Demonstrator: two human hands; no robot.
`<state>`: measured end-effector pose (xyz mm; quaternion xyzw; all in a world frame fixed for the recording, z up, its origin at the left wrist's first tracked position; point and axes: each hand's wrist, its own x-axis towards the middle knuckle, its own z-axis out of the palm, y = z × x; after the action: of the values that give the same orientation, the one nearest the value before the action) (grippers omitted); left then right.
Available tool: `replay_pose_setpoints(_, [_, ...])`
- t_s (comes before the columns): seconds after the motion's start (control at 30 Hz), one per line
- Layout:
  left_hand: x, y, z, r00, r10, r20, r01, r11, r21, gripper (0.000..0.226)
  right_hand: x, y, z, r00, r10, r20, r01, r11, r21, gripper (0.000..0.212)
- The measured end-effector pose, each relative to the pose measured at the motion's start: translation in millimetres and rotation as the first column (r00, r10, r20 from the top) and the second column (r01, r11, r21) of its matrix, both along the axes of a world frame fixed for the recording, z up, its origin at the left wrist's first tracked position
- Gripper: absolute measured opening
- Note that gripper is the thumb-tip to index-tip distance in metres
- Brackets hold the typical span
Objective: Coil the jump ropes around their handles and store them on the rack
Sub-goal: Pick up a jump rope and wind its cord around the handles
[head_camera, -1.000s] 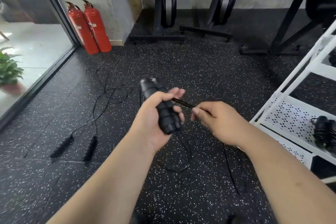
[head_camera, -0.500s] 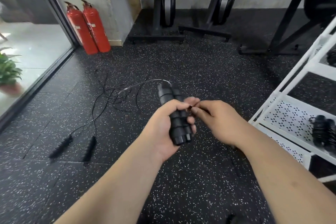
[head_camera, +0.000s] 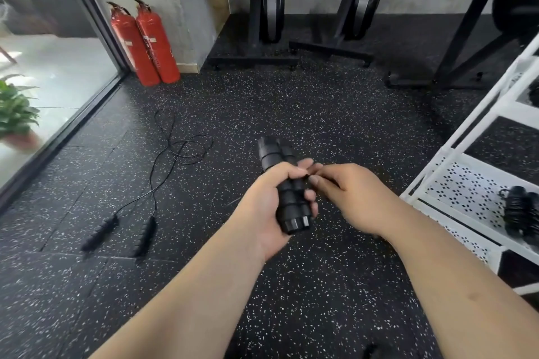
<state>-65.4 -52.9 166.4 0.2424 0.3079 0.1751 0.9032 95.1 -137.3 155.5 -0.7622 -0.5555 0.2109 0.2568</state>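
Observation:
My left hand (head_camera: pixel 267 207) grips a pair of black jump rope handles (head_camera: pixel 275 154) held side by side, with black rope wound around them. My right hand (head_camera: pixel 350 198) pinches the end of that rope right at my left fingertips; the rope end itself is mostly hidden by the fingers. A second black jump rope (head_camera: pixel 163 160) lies uncoiled on the speckled floor to the left, its two handles (head_camera: pixel 122 232) side by side. On the white rack (head_camera: pixel 431 181) at the right, a coiled black jump rope (head_camera: pixel 519 210) rests on a perforated shelf.
Two red fire extinguishers (head_camera: pixel 145 44) stand against the wall at the back left, beside a glass wall. Black gym equipment stands (head_camera: pixel 271 9) line the back wall. A potted plant (head_camera: pixel 16 114) sits beyond the glass at far left.
The loose rope that trailed over the floor and looped out from the handles has been wound up; none hangs free now. My right hand has closed in against my left fingertips.

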Motion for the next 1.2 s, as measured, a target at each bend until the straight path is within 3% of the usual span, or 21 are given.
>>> replay_pose_setpoints(0.17, [-9, 30, 4, 0.969, 0.245, -0.035, -0.245, 0.969, 0.014, 0.051, 11, -11, 8, 0.995, -0.008, -0.100, -0.006, 0.990, -0.138, 0.021])
replay_pose_setpoints(0.27, [-14, 37, 3, 0.961, 0.275, -0.030, -0.275, 0.961, 0.020, 0.050, 11, -15, 13, 0.989, -0.047, -0.141, 0.030, 0.993, -0.115, 0.021])
replay_pose_setpoints(0.33, [-14, 35, 1, 0.969, 0.235, -0.081, -0.226, 0.969, 0.102, 0.046, 11, -12, 12, 0.990, -0.126, -0.071, 0.123, 0.992, -0.040, 0.026])
replay_pose_setpoints(0.47, [-14, 30, -5, 0.918, 0.106, -0.383, 0.053, 0.922, 0.384, 0.038, 18, -9, 4, 0.958, -0.272, 0.085, 0.272, 0.962, 0.017, 0.027])
replay_pose_setpoints(0.57, [-11, 26, -11, 0.839, 0.119, -0.531, 0.235, 0.802, 0.549, 0.036, 17, -11, -2, 0.956, -0.247, 0.158, 0.262, 0.962, -0.081, 0.033])
replay_pose_setpoints(0.67, [-9, 26, -15, 0.787, 0.189, -0.587, 0.320, 0.688, 0.651, 0.028, 18, -12, -1, 0.940, -0.285, 0.185, 0.291, 0.957, -0.004, 0.025])
replay_pose_setpoints(0.87, [-14, 23, -5, 0.626, 0.443, -0.642, 0.584, 0.279, 0.762, 0.020, 7, -11, 19, 0.954, -0.289, -0.082, 0.293, 0.955, 0.048, 0.035])
replay_pose_setpoints(0.93, [-18, 22, -3, 0.587, 0.524, -0.618, 0.644, 0.161, 0.748, 0.022, 4, -9, 19, 0.954, -0.280, -0.109, 0.291, 0.952, 0.099, 0.028])
replay_pose_setpoints(0.97, [-20, 22, -2, 0.574, 0.555, -0.603, 0.667, 0.111, 0.737, 0.025, 3, -9, 19, 0.957, -0.273, -0.093, 0.284, 0.948, 0.143, 0.037])
replay_pose_setpoints(1.07, [-23, 22, 2, 0.571, 0.598, -0.562, 0.707, -0.010, 0.707, 0.033, 4, -9, 17, 0.971, -0.240, -0.009, 0.236, 0.943, 0.235, 0.073])
replay_pose_setpoints(1.2, [-24, 20, 2, 0.630, 0.514, -0.582, 0.701, -0.054, 0.711, 0.038, 2, -8, 18, 0.985, -0.153, 0.078, 0.134, 0.968, 0.212, 0.063])
